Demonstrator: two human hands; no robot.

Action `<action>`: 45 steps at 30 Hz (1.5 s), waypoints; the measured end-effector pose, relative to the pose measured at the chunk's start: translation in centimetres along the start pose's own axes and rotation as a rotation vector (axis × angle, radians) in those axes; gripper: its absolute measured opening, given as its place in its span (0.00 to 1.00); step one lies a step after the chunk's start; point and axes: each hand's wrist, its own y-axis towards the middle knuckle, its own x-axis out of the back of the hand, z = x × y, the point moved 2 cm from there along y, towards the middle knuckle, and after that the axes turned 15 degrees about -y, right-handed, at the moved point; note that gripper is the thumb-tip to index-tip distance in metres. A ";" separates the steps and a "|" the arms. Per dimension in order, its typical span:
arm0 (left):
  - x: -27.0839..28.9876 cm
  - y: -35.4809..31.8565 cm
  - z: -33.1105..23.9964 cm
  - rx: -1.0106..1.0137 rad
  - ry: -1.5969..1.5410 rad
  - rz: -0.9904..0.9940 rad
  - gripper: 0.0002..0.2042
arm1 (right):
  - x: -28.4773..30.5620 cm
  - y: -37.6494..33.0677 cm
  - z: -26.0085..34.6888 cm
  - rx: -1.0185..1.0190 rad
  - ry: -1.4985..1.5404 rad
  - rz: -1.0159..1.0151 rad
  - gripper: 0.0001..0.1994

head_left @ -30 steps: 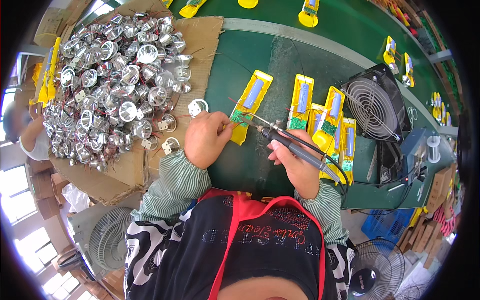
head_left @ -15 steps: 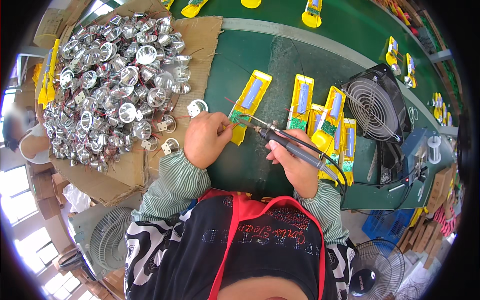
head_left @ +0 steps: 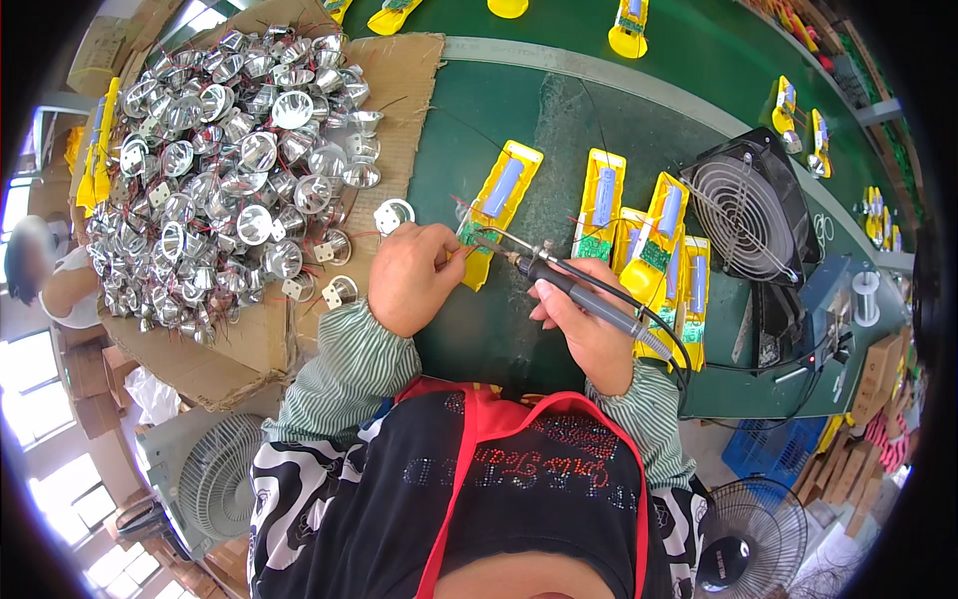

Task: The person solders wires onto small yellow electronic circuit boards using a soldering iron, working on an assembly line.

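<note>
A yellow plastic housing lies on the green table before me, holding a blue cylindrical battery and a small green circuit board. My left hand is closed in a pinch at the board's left edge, on what looks like a thin red wire. My right hand grips a soldering iron with a bent metal tube along its front. Its tip is at the board, and a faint wisp of smoke shows there. A silver reflector cup sits just beyond my left hand.
Many silver reflectors are heaped on cardboard at left. Several yellow housings lie right of the iron, beside a black fan. A solder spool stands far right. More housings lie on the far green belt.
The housings on the far belt have shifted slightly to the right. A wisp of smoke now shows by the circuit board. My hands and the soldering iron have hardly moved.
</note>
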 end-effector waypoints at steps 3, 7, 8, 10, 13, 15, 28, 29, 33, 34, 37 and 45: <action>0.0 0.0 0.0 0.005 0.001 -0.003 0.05 | -0.1 0.1 0.0 0.020 -0.021 0.002 0.10; -0.1 0.0 0.1 0.016 -0.007 0.003 0.06 | 0.2 -0.2 0.5 -0.007 0.007 -0.010 0.10; -0.1 0.0 0.1 0.015 -0.007 0.004 0.06 | 0.3 -0.3 0.7 -0.007 0.006 -0.011 0.10; 0.0 0.1 0.0 0.007 -0.007 0.005 0.06 | 0.5 -0.5 0.8 0.007 0.023 -0.035 0.11; 0.0 -0.1 0.1 0.005 -0.010 -0.005 0.06 | 0.8 -0.9 1.0 0.017 -0.018 -0.051 0.12; -0.1 -0.2 0.2 0.012 -0.013 -0.004 0.06 | 1.0 -1.2 1.0 0.013 -0.021 -0.054 0.12; 0.2 -1.1 -2.1 -0.075 0.171 0.121 0.21 | 3.5 -3.7 1.1 0.089 -0.073 -0.144 0.11; 0.8 -0.5 -2.6 -0.009 0.069 0.123 0.21 | 3.7 -4.0 1.3 0.108 -0.049 -0.152 0.11; 3.3 4.0 -4.8 -0.232 0.073 0.100 0.19 | 4.9 -4.8 1.4 0.070 0.004 -0.225 0.11; 3.0 5.6 -5.2 -0.257 0.072 0.097 0.19 | 5.3 -4.9 1.3 0.086 -0.001 -0.244 0.11; 1.6 10.5 -7.4 -0.320 -0.026 0.127 0.19 | 6.3 -5.3 0.9 0.121 -0.026 -0.193 0.11; -13.0 26.7 -14.4 -0.380 -0.015 0.272 0.24 | 8.5 -5.9 1.1 0.078 -0.073 -0.324 0.11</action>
